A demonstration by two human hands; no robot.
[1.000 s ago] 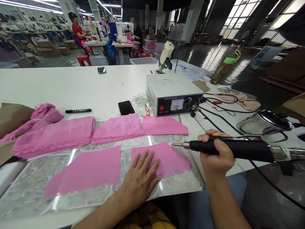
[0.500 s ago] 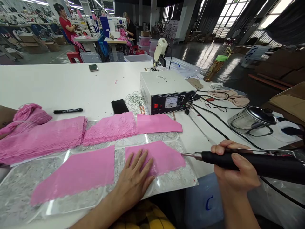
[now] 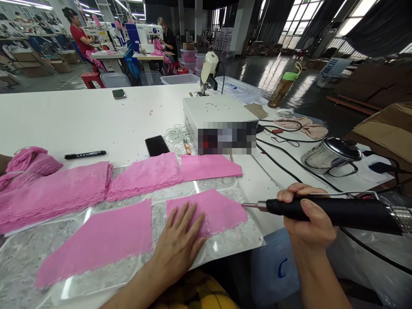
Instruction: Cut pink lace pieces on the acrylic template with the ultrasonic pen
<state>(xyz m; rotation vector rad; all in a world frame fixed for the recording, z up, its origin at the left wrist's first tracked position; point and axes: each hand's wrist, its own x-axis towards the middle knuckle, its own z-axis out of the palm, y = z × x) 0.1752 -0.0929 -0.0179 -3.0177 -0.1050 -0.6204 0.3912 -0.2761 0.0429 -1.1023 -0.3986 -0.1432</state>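
Note:
My left hand (image 3: 179, 242) lies flat, fingers spread, on a pink lace piece (image 3: 219, 210) that rests on a clear plastic sheet (image 3: 234, 240). My right hand (image 3: 309, 219) is closed around a black handheld cutter tool (image 3: 334, 212); its metal tip points left and sits at the right edge of that lace piece. A second pink piece (image 3: 96, 240) lies to the left on the sheet. Stacks of pink lace (image 3: 54, 193) and a smaller stack (image 3: 144, 176) sit behind, with a flat pink piece (image 3: 209, 166) beside them.
A white control box (image 3: 215, 113) stands mid-table with cables running to the tool. A black phone (image 3: 156, 146), a marker (image 3: 84, 154), a metal lidded pot (image 3: 331, 156), a green-capped bottle (image 3: 283, 88) and another phone (image 3: 119, 93) are on the table. People work at sewing machines far behind.
The tool tip has come left and down to the lace piece's right edge. My left hand stays flat on the lace. The view has shifted slightly rightward.

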